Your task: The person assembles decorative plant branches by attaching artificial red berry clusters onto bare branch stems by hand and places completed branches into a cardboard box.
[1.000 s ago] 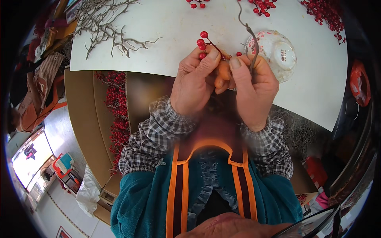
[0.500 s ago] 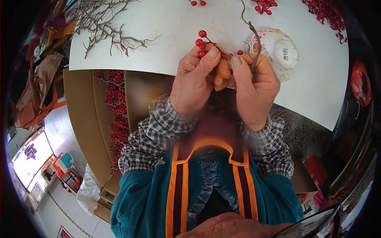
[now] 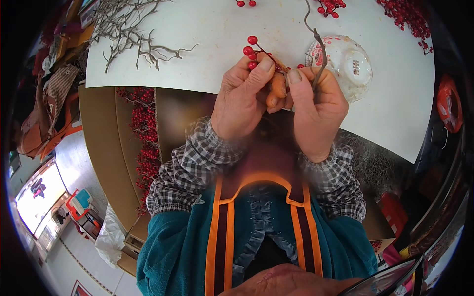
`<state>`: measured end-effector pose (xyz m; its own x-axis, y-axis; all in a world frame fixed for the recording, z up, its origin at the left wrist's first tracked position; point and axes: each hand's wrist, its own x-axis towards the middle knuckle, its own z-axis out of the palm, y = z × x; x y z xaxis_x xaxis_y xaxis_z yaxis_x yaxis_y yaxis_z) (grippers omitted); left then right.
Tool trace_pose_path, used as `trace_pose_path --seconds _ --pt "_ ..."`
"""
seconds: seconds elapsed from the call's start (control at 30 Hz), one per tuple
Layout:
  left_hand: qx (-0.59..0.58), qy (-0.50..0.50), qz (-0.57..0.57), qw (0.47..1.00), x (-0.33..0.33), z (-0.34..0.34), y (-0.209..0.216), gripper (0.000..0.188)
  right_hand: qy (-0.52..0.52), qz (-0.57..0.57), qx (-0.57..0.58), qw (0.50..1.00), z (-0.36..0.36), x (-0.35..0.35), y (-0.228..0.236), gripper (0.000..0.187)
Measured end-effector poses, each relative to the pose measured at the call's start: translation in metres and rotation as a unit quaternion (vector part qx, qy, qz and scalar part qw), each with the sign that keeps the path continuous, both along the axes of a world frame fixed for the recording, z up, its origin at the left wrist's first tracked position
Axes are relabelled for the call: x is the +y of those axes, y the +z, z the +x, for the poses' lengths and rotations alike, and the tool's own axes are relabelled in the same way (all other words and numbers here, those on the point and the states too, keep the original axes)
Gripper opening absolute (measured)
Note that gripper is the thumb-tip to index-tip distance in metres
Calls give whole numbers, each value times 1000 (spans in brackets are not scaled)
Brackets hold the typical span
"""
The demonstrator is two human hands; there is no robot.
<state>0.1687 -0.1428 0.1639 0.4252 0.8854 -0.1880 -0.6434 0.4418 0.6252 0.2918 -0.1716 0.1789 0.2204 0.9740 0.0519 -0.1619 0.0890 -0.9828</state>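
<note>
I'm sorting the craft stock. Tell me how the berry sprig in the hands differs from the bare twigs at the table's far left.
The berry sprig carries round red berries; the bare grey twigs carry none. The sprig is pinched between the left hand and right hand, off the white table; the twigs lie loose on it, untouched. The sprig is small; the twigs sprawl in a wider, forked heap. Both have thin stems.

Worn on the head, one wide fisheye view, facing steeply down over the chest. Very near: left hand and right hand at upper centre, forearms entering from below the fingers. Just beyond the fingertips, the white table, its straight edge bent by the lens; a bowl immediately right of the fingers. No second view to overlap with.
</note>
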Motion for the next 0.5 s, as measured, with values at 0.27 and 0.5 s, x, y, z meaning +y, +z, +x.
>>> trace_pose_path --seconds 0.27,0.5 --pt "5 3 6 1000 -1 0 0 24 -2 -19 35 999 -1 -1 2 15" --pt "8 6 4 1000 0 0 -3 24 5 -22 34 999 0 -1 -6 15"
